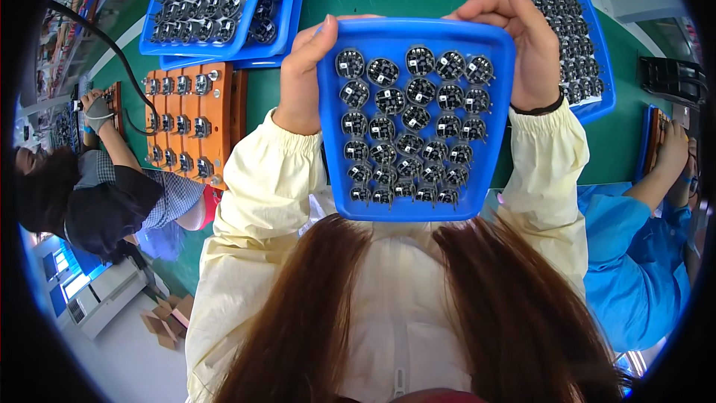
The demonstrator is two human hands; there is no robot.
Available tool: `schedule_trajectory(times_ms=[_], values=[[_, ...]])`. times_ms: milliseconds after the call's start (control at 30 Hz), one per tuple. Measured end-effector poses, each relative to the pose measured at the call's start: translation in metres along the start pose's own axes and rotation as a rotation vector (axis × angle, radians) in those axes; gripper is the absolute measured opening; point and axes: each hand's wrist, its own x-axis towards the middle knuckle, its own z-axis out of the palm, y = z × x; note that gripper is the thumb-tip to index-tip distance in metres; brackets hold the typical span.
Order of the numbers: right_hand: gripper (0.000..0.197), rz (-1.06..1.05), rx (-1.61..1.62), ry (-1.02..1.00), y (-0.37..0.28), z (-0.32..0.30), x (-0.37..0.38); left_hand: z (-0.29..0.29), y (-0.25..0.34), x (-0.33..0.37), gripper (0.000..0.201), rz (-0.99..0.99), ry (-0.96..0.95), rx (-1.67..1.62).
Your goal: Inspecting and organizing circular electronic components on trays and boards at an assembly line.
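Observation:
A blue plastic tray (492,172) is held up in front of my chest, over the near edge of the green bench. Inside it, small round dark electronic parts (415,117) with metal pins stand in rough rows. My left hand (304,78) grips the tray's left side, thumb on the rim. On the far right corner, my right hand (533,48) holds the rim, its thumb pointing up and away. The fingers under the tray are partly hidden by it.
Stacked blue trays (246,48) of similar parts stand at the back left. An orange fixture block (186,119) carries several parts, with a black cable (104,33) beside it. Another filled tray (597,67) lies at right. Co-workers sit left (97,194) and right (634,254).

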Motion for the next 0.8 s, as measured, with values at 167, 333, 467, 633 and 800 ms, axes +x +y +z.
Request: schedule_trajectory(times_ms=[167, 333, 467, 633, 800], values=[[0.052, 0.043, 0.042, -0.018, 0.0012, 0.0003, 0.0011, -0.0035, -0.0015, 0.0009, 0.048, -0.007, -0.030, -0.030], [0.053, 0.100, 0.118, -0.056, 0.0004, -0.0012, 0.0020, -0.0042, -0.0014, 0.0011, 0.048, -0.015, -0.042, -0.066], [0.052, 0.110, 0.115, -0.126, 0.0012, -0.0038, 0.0024, -0.0054, -0.0025, 0.0016, 0.049, -0.001, -0.043, -0.069], [0.056, 0.141, 0.124, -0.064, -0.0023, 0.0034, -0.0002, -0.0020, -0.0019, 0.0002, 0.050, -0.002, -0.077, -0.075], [0.057, 0.153, 0.104, -0.049, -0.0025, 0.0046, -0.0015, 0.0004, -0.0004, -0.0016, 0.052, -0.010, -0.080, -0.077]])
